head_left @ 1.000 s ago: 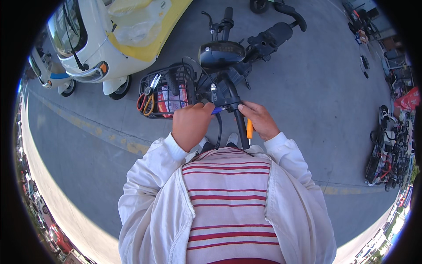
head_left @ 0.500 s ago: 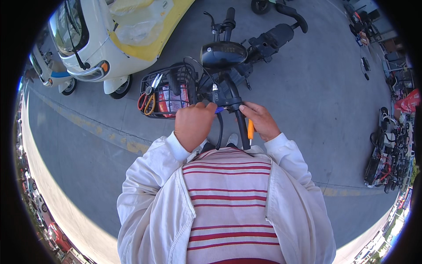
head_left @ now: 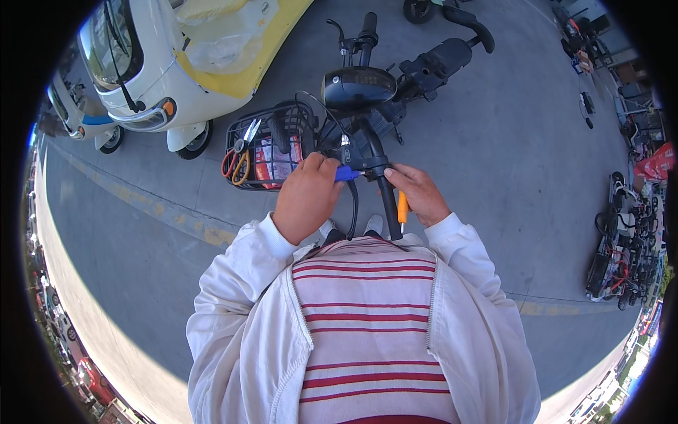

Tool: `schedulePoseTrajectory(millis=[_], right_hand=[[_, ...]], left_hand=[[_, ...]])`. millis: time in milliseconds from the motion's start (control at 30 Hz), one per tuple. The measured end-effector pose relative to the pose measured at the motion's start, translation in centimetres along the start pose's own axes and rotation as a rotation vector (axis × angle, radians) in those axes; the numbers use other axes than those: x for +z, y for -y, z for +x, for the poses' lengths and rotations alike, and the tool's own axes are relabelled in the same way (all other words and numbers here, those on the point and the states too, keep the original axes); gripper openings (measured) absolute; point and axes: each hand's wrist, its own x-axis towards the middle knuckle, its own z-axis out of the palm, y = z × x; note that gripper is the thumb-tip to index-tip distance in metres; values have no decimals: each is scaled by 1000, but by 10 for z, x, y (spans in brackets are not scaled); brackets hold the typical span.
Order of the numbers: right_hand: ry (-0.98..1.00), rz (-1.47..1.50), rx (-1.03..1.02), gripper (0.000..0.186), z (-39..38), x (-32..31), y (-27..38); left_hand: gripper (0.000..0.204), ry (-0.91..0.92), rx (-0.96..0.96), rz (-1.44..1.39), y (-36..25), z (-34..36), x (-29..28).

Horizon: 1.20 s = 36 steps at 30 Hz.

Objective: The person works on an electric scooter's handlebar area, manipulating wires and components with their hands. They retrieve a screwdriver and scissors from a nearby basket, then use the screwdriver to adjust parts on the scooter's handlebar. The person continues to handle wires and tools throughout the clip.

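A blue-handled screwdriver is gripped in my left hand, its short metal shaft pointing right at a clamp on the black handlebar of an electric bike. My right hand rests against the far side of that bar, thumb near the clamp. Tucked under its fingers is an orange-handled tool with a short metal tip, probably a screwdriver. A loose black brake lever curves down between the hands. The screw or slot at the blue screwdriver's tip is too small to make out.
Left of the handlebar, a black wire basket holds scissors with red and orange handles and a red-and-white packet. The round black headlight lies ahead. A white-and-yellow three-wheeler stands far left; bike parts are heaped at right.
My left hand has slid a little left and back along the screwdriver, so more of the blue handle shows. My right hand and the orange tool have stayed in place.
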Motion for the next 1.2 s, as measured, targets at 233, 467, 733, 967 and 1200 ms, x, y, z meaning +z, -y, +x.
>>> schedulePoseTrajectory(millis=[233, 467, 733, 967, 1200], right_hand=[[7, -8, -2, 38, 0, -1, 0], [13, 12, 7, 40, 0, 0, 1], [-5, 40, 6, 38, 0, 2, 3], [-11, 18, 19, 37, -1, 2, 5], [-15, 25, -4, 36, 1, 2, 2]], left_hand=[[26, -2, 84, 75, 1, 1, 1], [27, -110, 85, 67, 7, -3, 2], [23, -207, -484, -1334, 16, -10, 7], [21, -125, -557, -1285, 17, -15, 30], [21, -204, -530, -1317, 14, -14, 44]])
